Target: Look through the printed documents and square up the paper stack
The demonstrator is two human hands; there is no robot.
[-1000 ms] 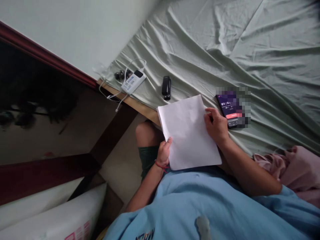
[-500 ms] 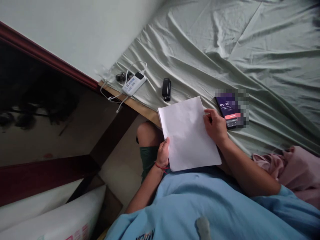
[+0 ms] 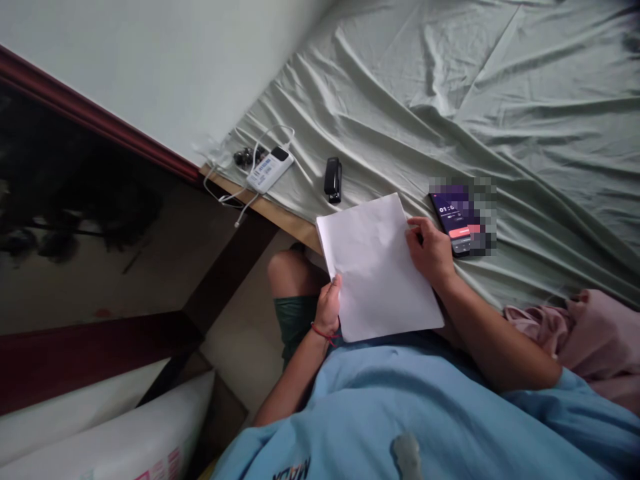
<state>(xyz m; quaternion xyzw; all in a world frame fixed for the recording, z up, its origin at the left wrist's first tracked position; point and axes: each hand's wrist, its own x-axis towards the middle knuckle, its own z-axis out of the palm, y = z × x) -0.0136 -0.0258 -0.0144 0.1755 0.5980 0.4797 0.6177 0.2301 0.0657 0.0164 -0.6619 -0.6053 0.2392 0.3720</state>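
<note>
A stack of white paper [image 3: 376, 267] rests on my lap, its far corner reaching the edge of the bed. My left hand [image 3: 327, 305] grips the stack's near left edge, thumb on top. My right hand [image 3: 431, 250] is closed on the right edge, fingers pinching the sheets. A black stapler [image 3: 333, 179] lies on the pale green bedsheet [image 3: 450, 100] just beyond the paper. A phone [image 3: 453, 213] with a lit screen lies on the sheet right next to my right hand.
A white power bank [image 3: 270, 169] with white cables and small dark earbuds [image 3: 244, 157] sits at the bed's corner by the wall. Pink cloth [image 3: 575, 327] is bunched at the right. White padded packages [image 3: 110, 433] lie on the floor at lower left.
Both hands keep their hold on the paper. My left knee has shifted slightly to the left; the view has drifted a little.
</note>
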